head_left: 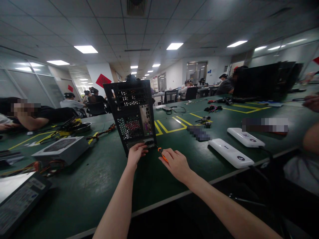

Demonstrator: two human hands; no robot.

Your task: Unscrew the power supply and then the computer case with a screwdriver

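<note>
A black computer case [133, 111] stands upright on the green table, its perforated back panel facing me. A motherboard's port plate [146, 119] shows in the panel, and a power supply unit [149, 143] sits in the lowest opening. My left hand [136, 155] lies against the bottom of that panel, fingers stretched along the power supply. In my right hand [175, 163] is an orange and black screwdriver [163, 154], its shaft pointing at the power supply's lower right corner. I cannot tell whether its tip touches a screw.
To the left lie a grey power supply [62, 149] with loose cables and another metal unit [22, 199]. White power banks [230, 152] and a pixelated dark object [198, 132] lie right. Monitors [259, 81] stand farther back. People sit on both sides.
</note>
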